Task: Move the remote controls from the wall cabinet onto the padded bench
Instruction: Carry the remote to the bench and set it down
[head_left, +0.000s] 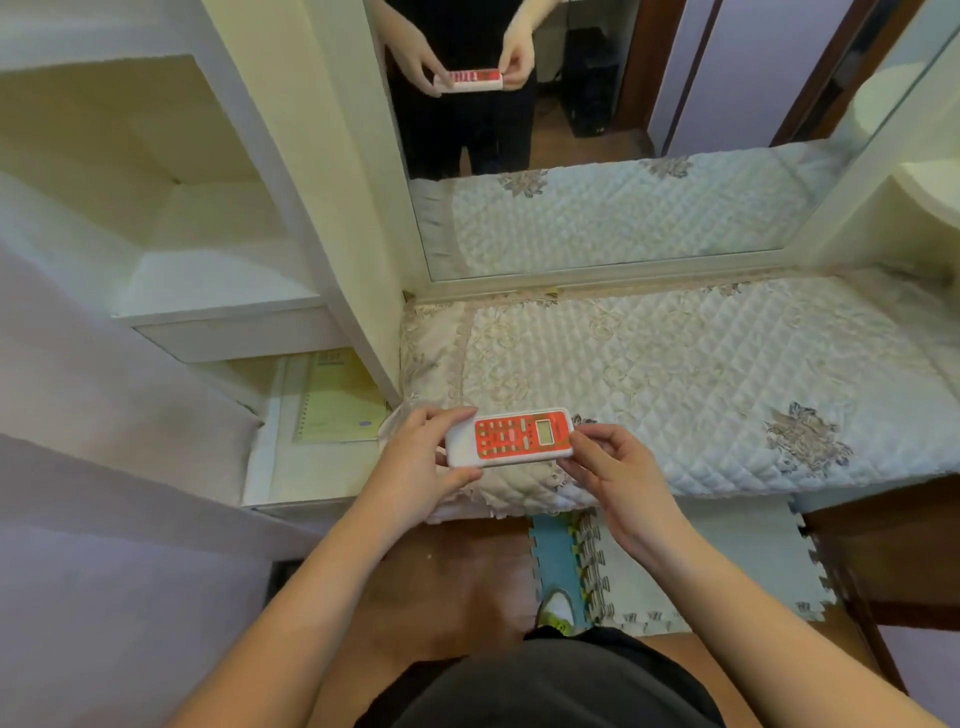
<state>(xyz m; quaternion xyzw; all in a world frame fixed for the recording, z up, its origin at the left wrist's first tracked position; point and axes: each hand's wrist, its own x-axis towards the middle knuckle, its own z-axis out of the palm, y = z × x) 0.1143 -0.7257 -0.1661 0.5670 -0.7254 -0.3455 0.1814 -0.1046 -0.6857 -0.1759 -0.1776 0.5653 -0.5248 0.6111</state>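
Both hands around remote control

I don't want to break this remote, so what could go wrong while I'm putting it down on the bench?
The remote is pinched only at its ends by the left hand and right hand, so it could slip. It is over the padded bench near the front edge; set there, it might slide to the floor.

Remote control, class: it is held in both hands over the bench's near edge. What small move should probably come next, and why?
Probably lower the remote control onto the padded bench and let go. The left hand and right hand grip its two ends, and it already hangs over the quilted cover, button face up, so only setting it down remains.
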